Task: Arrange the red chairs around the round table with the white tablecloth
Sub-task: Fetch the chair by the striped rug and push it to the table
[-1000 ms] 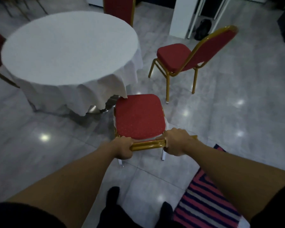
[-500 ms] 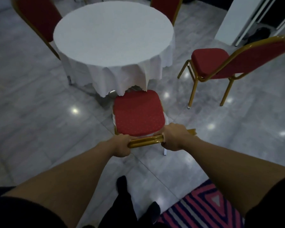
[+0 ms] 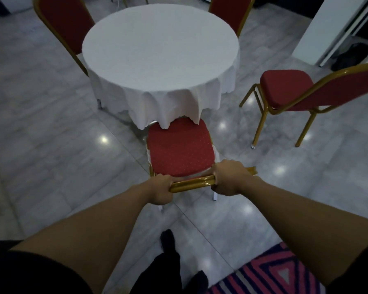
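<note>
A round table (image 3: 160,49) under a white tablecloth stands ahead of me. A red chair with a gold frame (image 3: 180,150) faces it, its seat's front edge just under the hanging cloth. My left hand (image 3: 160,188) and my right hand (image 3: 228,180) both grip the gold top bar of this chair's back. Another red chair (image 3: 285,88) stands to the right, apart from the table and turned sideways. Two more red chairs are at the table's far side, one at the left (image 3: 62,24) and one at the back right (image 3: 229,11).
The floor is glossy grey tile with light reflections. A striped pink and dark rug (image 3: 270,274) lies at the lower right. A white pillar (image 3: 331,28) with a dark bag (image 3: 353,56) beside it stands at the upper right. My dark-socked feet (image 3: 172,259) are below the chair.
The chair I hold has slid toward the table, its seat edge now under the cloth. My view has swung so the table sits centred ahead.
</note>
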